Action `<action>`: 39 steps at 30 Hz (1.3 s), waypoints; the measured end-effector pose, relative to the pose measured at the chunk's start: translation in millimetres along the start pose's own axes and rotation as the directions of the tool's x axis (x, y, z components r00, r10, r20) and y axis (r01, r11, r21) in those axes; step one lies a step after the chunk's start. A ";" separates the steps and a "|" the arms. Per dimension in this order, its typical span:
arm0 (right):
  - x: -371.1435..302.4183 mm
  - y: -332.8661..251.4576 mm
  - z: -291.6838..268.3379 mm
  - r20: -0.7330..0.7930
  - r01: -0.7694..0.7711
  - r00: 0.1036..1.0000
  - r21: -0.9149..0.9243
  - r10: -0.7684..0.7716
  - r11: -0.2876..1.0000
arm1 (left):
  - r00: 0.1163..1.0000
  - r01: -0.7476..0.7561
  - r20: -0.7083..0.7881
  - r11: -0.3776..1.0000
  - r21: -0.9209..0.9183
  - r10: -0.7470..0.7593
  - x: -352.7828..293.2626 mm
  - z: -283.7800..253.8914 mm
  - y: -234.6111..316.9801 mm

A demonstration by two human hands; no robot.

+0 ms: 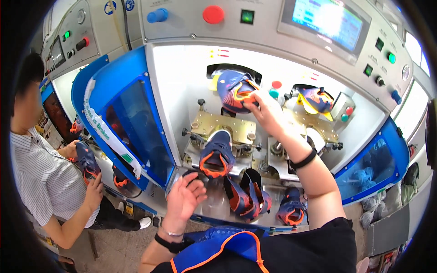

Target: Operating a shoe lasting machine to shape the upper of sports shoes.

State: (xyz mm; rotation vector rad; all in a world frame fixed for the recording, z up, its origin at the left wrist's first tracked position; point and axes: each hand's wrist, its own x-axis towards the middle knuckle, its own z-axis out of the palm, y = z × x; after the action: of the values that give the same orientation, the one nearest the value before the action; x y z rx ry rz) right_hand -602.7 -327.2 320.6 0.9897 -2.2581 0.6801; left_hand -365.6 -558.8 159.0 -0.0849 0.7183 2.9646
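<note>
My right hand (pixel 265 111) reaches into the lit machine bay, its fingers pinched on the orange-lined opening of a navy shoe upper (pixel 231 92). That upper sits at a dark recess in the back wall, a yellow piece showing at its left edge. My left hand (pixel 184 200) is raised with fingers loosely bent and apart, holding nothing. Just right of it, another navy upper with an orange collar (pixel 215 154) rests toe-inward at the front of a brass-coloured plate (pixel 232 126). Further right, an orange-and-navy upper (pixel 316 99) sits at a second recess over a yellow piece.
Several more uppers (pixel 247 195) stand on the metal ledge before me. Blue windowed guards (pixel 132 123) flank the bay. Overhead, the control panel carries a red button (pixel 213 14) and a screen (pixel 325 22). At the left a co-worker (pixel 54 168) holds another upper.
</note>
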 end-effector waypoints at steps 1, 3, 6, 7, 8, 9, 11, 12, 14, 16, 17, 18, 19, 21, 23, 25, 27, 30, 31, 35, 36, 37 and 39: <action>17.3 19.8 19.7 -0.072 -0.011 0.997 -0.060 0.007 0.998 | 1.000 -0.008 0.016 1.000 0.000 0.008 -7.5 -6.4 2.9; 54.1 50.7 43.3 -0.229 0.178 0.950 -0.168 -0.214 0.970 | 0.994 -0.008 -0.108 1.000 -0.020 0.006 -18.2 -16.7 8.4; 82.3 46.4 67.2 -0.240 -0.007 0.971 -0.082 -0.013 0.997 | 0.986 -0.044 -0.161 0.999 -0.019 0.041 -34.9 -31.5 21.2; 85.3 39.8 73.4 -0.240 -0.007 0.971 -0.086 -0.014 0.996 | 0.987 -0.043 -0.158 0.999 -0.021 0.039 -39.1 -36.4 25.8; 83.9 34.1 79.1 -0.294 -0.076 0.954 -0.025 0.065 0.997 | 0.982 -0.060 -0.183 0.998 -0.016 0.056 -41.2 -40.5 30.0; 79.4 26.2 83.8 -0.342 -0.140 0.928 0.040 0.145 0.989 | 0.975 -0.076 -0.208 0.997 -0.012 0.072 -43.3 -44.5 33.7; 56.3 17.9 95.5 -0.329 -0.251 0.908 0.064 0.258 0.966 | 0.968 -0.083 -0.238 0.996 -0.021 0.076 -46.6 -49.9 41.0; 37.2 15.5 97.5 -0.497 -0.226 0.853 -0.076 0.159 0.971 | 0.967 -0.102 -0.239 0.994 -0.039 0.090 -48.7 -53.3 44.1; 4.8 28.3 97.3 -0.591 -0.262 0.802 -0.218 0.087 0.940 | 0.968 -0.102 -0.236 0.994 -0.046 0.088 -44.1 -58.6 48.2; -8.2 44.3 94.4 -0.423 -0.321 0.881 -0.209 0.210 0.924 | 0.978 -0.047 -0.205 0.998 -0.030 0.040 -31.9 -60.1 49.1; -11.3 54.5 91.8 -0.343 -0.301 0.918 -0.282 0.198 0.911 | 0.984 -0.011 -0.181 1.000 -0.016 0.008 -24.3 -60.0 48.8; -11.4 54.3 90.3 -0.281 -0.287 0.937 -0.287 0.207 0.914 | 0.987 0.010 -0.159 1.000 0.021 -0.006 -17.4 -59.0 46.3; -12.1 55.3 86.6 -0.221 -0.276 0.951 -0.293 0.216 0.915 | 0.988 0.035 -0.151 0.999 0.029 -0.030 -9.7 -54.9 42.5; -8.3 60.0 73.0 -0.205 -0.286 0.945 -0.130 0.256 0.949 | 0.987 0.111 -0.130 0.990 0.086 -0.100 5.1 -46.4 34.2; -5.3 84.5 37.3 -0.326 -0.052 0.944 -0.303 -0.052 0.952 | 0.986 0.165 -0.053 0.980 0.112 -0.160 18.5 -42.8 27.1; 5.5 106.2 -14.1 -0.505 -0.128 0.856 -0.418 -0.113 0.899 | 0.967 0.250 0.006 0.955 0.160 -0.254 27.8 -37.6 19.9; -4.9 154.8 -69.7 -0.618 -0.558 0.784 -0.660 0.059 0.502 | 0.939 0.315 0.086 0.933 0.176 -0.334 42.7 -38.4 8.8; -18.1 189.5 -143.5 -0.158 -0.597 0.725 -0.630 0.671 0.496 | 0.868 0.418 0.187 0.880 0.226 -0.460 58.1 -30.0 -11.8; -28.1 193.4 -149.0 -0.025 -0.503 0.819 -0.511 0.574 0.697 | 0.844 0.443 0.220 0.867 0.230 -0.489 63.9 -23.7 -18.1; -83.7 157.4 -111.1 -0.146 -0.481 0.875 -0.367 0.462 0.796 | 0.774 0.526 0.251 0.810 0.258 -0.582 85.7 -13.7 -43.8; -103.4 136.4 -103.1 -0.175 -0.476 0.879 -0.334 0.443 0.813 | 0.727 0.552 0.304 0.787 0.275 -0.616 91.0 -13.9 -52.6; -123.4 115.3 -96.4 -0.189 -0.435 0.900 -0.374 0.392 0.819 | 0.676 0.576 0.353 0.763 0.293 -0.646 97.6 -13.7 -62.6; -163.9 83.4 -88.5 -0.223 -0.408 0.911 -0.371 0.347 0.834 | 0.615 0.599 0.360 0.712 0.366 -0.702 112.3 -7.0 -82.7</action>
State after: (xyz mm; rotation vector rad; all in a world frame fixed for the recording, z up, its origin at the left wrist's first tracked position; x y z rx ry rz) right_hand -549.2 -141.8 254.1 0.2773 -2.3488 0.3869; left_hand -468.7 -480.5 106.9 0.3242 0.7174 2.0521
